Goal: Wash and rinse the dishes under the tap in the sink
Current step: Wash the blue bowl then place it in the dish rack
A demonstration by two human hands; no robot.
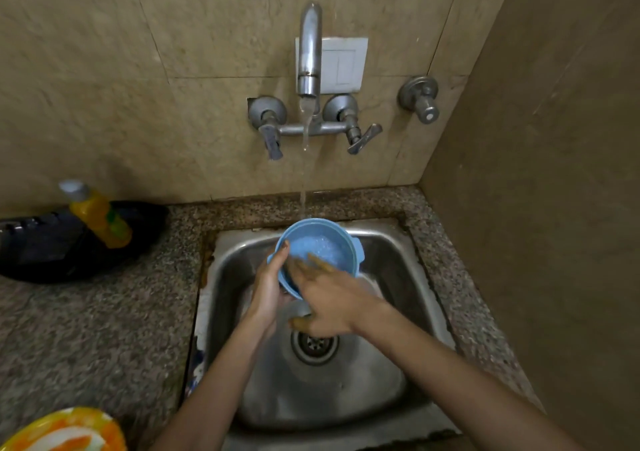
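At the near left corner, an orange, yellow and white patterned plate (65, 431) sits on the speckled grey granite counter (90, 333), cut off by the edge of the view. Two bare forearms reach from the near edge over the stainless steel sink (391, 267), whose round metal drain (314, 346) lies just below the hands.

The left hand (268, 288) grasps a round light-blue plastic bowl (320, 251) by its left rim, thumb over the edge, and holds it tilted above the far part of the sink so the inside faces the camera. The right hand (329, 303) is spread flat with its fingers (317, 263) lying inside the bowl against the near wall; they are blurred, and it grips nothing. A small tab handle sticks out on the bowl's right side.

A thin stream of water (304, 173) falls from the chrome wall-mounted tap (309, 52) straight onto the bowl's far rim. Two lever handles flank the tap's crossbar, and a separate round metal valve (420, 99) is fixed to the beige tiled wall further right. A white switch plate (343, 64) sits behind the spout.

On the counter to the far left, a yellow dish-soap bottle with a grey cap (97, 213) leans in a black tray (79, 243).
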